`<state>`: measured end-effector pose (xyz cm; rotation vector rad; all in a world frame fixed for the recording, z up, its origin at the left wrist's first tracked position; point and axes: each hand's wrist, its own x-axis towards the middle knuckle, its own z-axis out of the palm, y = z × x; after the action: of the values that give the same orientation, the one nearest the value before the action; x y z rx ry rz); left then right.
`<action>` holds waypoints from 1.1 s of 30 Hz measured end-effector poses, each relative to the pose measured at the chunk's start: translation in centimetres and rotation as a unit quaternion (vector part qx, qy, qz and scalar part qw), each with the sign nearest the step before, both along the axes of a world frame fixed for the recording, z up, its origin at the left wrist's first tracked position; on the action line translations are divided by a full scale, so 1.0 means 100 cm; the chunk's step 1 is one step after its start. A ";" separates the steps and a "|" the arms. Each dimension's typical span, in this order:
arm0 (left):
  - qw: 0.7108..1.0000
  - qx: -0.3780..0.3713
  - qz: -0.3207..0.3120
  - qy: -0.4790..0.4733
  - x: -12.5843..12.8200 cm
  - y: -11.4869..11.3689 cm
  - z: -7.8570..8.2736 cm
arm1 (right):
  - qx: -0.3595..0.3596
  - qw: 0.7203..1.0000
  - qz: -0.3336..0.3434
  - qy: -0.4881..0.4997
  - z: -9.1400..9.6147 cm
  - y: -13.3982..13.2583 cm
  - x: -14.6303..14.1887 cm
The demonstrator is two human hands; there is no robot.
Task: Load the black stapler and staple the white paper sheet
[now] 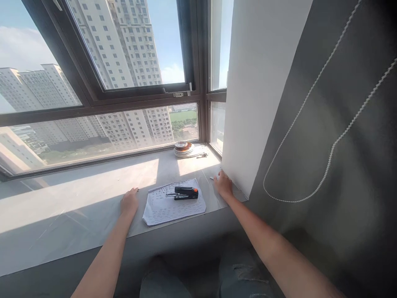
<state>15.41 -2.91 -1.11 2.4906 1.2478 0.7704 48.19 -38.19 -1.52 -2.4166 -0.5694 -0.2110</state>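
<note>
Head view, around first. Wide grey window sill under a dark-framed window, tower blocks outside. Sun patch across the left and middle of the sill, near edge in shade. Far right corner: low stack of plates against the glass, small dark object just beside it, too small to tell what. White wall pier closing the sill on the right. Dark grey surface further right with a looped bead chain hanging across it. Knees in jeans at the bottom edge, below the sill.

Between the hands: printed sheet lying flat on the sill near its front edge, one corner slightly over the edge. Black-and-orange hand tool lying on the sheet's upper part, lengthwise left to right. Exact type not clear. Nothing blocking either hand from sheet or tool.

Left hand: palm down on the sill, just left of the sheet, fingers extended and loosely together, gripping nothing, not touching the paper.

Right hand: palm down on the sill to the right of the sheet, fingers stretched towards the foot of the white pier, gripping nothing. Clear of sheet and tool.
</note>
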 end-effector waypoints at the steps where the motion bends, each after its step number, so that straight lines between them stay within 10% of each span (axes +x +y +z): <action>1: 1.000 0.005 -0.005 0.016 0.000 -0.001 -0.002 | 0.001 1.000 0.001 0.001 0.000 0.000 0.000; 9: 0.996 0.056 -0.002 0.065 -0.003 -0.007 0.002 | 0.003 1.000 -0.004 0.014 0.000 0.001 0.001; 14: 0.995 0.046 -0.016 -0.082 0.007 -0.041 0.013 | 0.008 0.999 -0.009 0.031 0.000 0.001 0.002; 22: 0.970 -0.037 -0.190 -0.151 0.050 -0.117 0.021 | 0.006 0.999 -0.005 0.036 0.002 -0.001 0.001; 33: 0.939 0.008 -0.287 -0.187 0.051 -0.134 0.017 | 0.000 0.999 0.005 0.033 -0.001 -0.002 0.003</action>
<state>20.52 -16.34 0.58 2.3686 0.3551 1.0142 48.47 -38.38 -1.58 -2.4107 -0.5520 -0.1266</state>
